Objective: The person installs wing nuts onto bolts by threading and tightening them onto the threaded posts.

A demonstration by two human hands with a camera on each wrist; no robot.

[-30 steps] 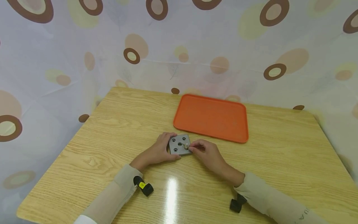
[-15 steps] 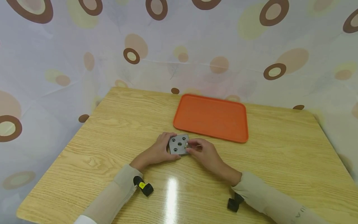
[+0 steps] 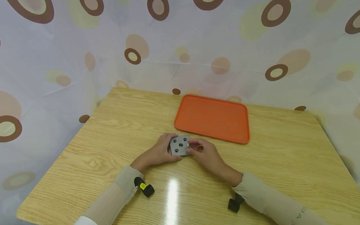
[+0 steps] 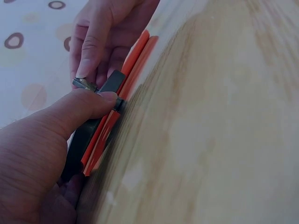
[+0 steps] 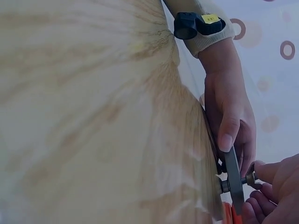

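Note:
In the head view a grey square metal plate (image 3: 181,152) with several round holes lies just above the wood. My left hand (image 3: 161,152) grips its left side, fingers at the far edge and thumb at the near edge. By the plate's right corner, my right hand (image 3: 207,155) pinches a small metal screw (image 3: 187,146) between thumb and fingers. Edge-on in the right wrist view, the screw's head (image 5: 251,177) stands out from the plate (image 5: 231,175), and a short round metal end (image 5: 224,186) shows on the underside. Fingers partly hide the screw.
An orange tray (image 3: 213,118) lies behind the plate on the wooden table (image 3: 118,125). Patterned cloth (image 3: 180,47) hangs behind and beside the table. Each wrist carries a small black camera, such as the left wrist's camera (image 3: 147,189).
My right hand has moved slightly left, and its fingers have closed further around the screw, covering more of it. My left hand and the plate stay in place.

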